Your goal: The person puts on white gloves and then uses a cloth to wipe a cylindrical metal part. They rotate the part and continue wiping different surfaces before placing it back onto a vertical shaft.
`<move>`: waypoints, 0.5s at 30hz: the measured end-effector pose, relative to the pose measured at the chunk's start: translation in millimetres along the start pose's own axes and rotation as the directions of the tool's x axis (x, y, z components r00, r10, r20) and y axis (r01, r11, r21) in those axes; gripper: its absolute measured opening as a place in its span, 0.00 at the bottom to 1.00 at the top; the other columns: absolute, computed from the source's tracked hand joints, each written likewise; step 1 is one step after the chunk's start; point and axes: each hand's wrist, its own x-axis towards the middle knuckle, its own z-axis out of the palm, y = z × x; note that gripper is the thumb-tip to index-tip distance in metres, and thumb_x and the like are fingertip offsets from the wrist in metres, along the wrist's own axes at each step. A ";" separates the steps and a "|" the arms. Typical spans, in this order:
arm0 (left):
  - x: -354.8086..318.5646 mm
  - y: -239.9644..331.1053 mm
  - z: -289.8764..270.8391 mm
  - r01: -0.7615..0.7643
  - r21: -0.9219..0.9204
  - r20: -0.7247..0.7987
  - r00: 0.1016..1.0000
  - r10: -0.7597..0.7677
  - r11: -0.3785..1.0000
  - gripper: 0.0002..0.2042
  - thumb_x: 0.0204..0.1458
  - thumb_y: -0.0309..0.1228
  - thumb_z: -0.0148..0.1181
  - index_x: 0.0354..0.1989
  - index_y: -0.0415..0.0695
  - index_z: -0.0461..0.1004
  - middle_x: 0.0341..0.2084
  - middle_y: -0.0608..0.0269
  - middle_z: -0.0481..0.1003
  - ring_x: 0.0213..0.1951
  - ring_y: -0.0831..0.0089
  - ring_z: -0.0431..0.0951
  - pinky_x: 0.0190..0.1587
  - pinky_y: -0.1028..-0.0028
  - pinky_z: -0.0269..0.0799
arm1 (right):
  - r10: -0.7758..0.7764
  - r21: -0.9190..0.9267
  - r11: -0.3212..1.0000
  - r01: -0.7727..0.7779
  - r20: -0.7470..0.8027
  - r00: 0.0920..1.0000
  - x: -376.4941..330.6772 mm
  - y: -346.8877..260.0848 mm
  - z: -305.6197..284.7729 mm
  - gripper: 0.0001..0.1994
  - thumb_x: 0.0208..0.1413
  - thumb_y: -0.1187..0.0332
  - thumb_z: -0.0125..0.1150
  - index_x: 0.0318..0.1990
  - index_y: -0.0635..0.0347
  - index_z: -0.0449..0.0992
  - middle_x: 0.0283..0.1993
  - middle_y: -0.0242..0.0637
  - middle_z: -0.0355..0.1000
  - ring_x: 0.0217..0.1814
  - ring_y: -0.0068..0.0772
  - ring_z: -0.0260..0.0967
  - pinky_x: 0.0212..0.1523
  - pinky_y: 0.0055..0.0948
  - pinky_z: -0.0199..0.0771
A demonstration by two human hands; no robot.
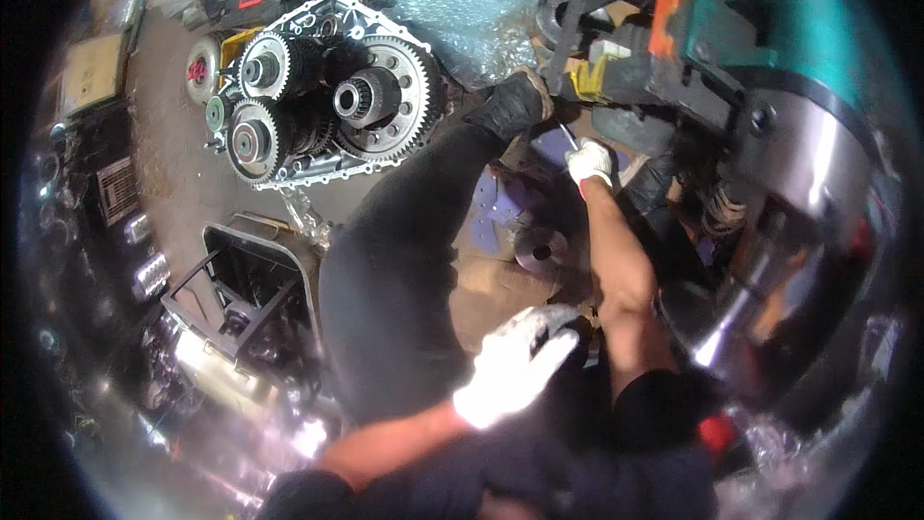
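My right hand (590, 163), in a white knit glove, is closed on a thin metal rod (567, 135), probably a tool's shaft, between my dark shoes. Blue-purple flat pieces (503, 202) lie beside it, and a round metal disc with a central hole (541, 248) is nearer my lap. My left hand (518, 366), also white-gloved, is over my lap with its fingers curled round something dark (562, 324) that I cannot make out. The rod's far end is hard to see among the shoes and machine.
An open gearbox housing (332, 96) with large gears stands at the far left. Bubble wrap (452, 10) lies behind it. A green and silver machine (799, 116) fills the right side. Near my left leg is a dark metal frame (241, 299). Cardboard (510, 299) lies under the disc.
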 end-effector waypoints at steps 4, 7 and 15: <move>-6.4 4.3 -0.4 0.101 -0.167 0.038 0.995 -0.096 0.981 0.19 0.68 0.41 0.62 0.60 0.41 0.80 0.55 0.47 0.81 0.57 0.56 0.83 0.62 0.62 0.76 | 0.243 0.646 0.643 -0.413 0.339 0.909 -38.0 19.7 -10.1 0.08 0.65 0.65 0.63 0.38 0.60 0.81 0.26 0.39 0.75 0.20 0.32 0.71 0.21 0.37 0.69; -9.5 -3.8 10.9 0.064 -0.213 -0.110 0.990 -0.089 0.975 0.21 0.66 0.38 0.65 0.62 0.40 0.77 0.56 0.45 0.80 0.57 0.56 0.82 0.62 0.62 0.76 | 0.195 0.721 0.431 -0.542 0.512 0.837 -76.8 16.8 -43.7 0.06 0.66 0.68 0.62 0.42 0.60 0.81 0.27 0.37 0.76 0.21 0.32 0.73 0.21 0.33 0.73; -3.7 -40.4 30.9 -0.138 0.002 -0.298 0.945 0.132 0.990 0.31 0.64 0.44 0.65 0.71 0.39 0.69 0.67 0.41 0.71 0.67 0.49 0.74 0.68 0.59 0.70 | -0.102 0.913 0.350 -0.209 0.260 0.960 -246.7 -66.3 -190.4 0.07 0.63 0.74 0.64 0.44 0.69 0.81 0.34 0.41 0.81 0.27 0.33 0.78 0.26 0.30 0.77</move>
